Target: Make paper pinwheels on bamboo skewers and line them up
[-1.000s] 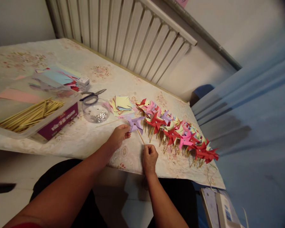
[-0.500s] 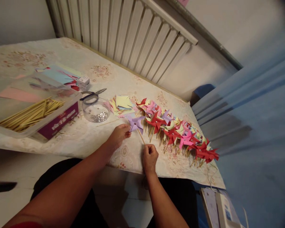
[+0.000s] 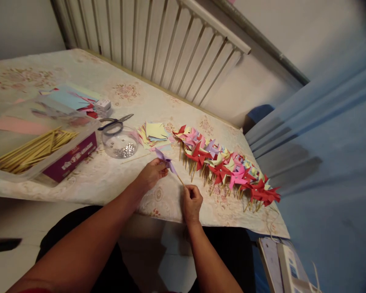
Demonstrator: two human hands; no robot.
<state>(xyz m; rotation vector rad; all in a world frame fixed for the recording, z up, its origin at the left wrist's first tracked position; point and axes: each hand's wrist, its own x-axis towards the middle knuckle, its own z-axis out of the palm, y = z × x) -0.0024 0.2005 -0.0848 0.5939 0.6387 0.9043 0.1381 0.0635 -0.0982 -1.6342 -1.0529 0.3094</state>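
A purple paper pinwheel (image 3: 169,163) on a thin wooden stick is held between my hands above the table's front edge. My right hand (image 3: 192,203) is closed around the lower end of the stick. At the pinwheel's head, my left hand (image 3: 152,174) has its fingers curled against the paper blades. The pinwheel is seen nearly edge-on. Just beyond my left hand lie a loose stick (image 3: 136,158) and a stack of cut paper squares (image 3: 155,132). Finished pinwheels (image 3: 222,171) in red, pink and yellow lie in a long row to the right.
At the left stands a clear plastic box (image 3: 91,122) with wooden sticks (image 3: 45,148). A round clear dish (image 3: 106,150) holds small metal pins. Scissors (image 3: 117,122) lie behind it, near small white boxes (image 3: 103,106) and coloured paper (image 3: 67,97). A radiator (image 3: 158,44) borders the back.
The purple pinwheel has turned from facing me to nearly edge-on, with my left fingers at its blades. My right hand stays on the stick. The view has shifted slightly.
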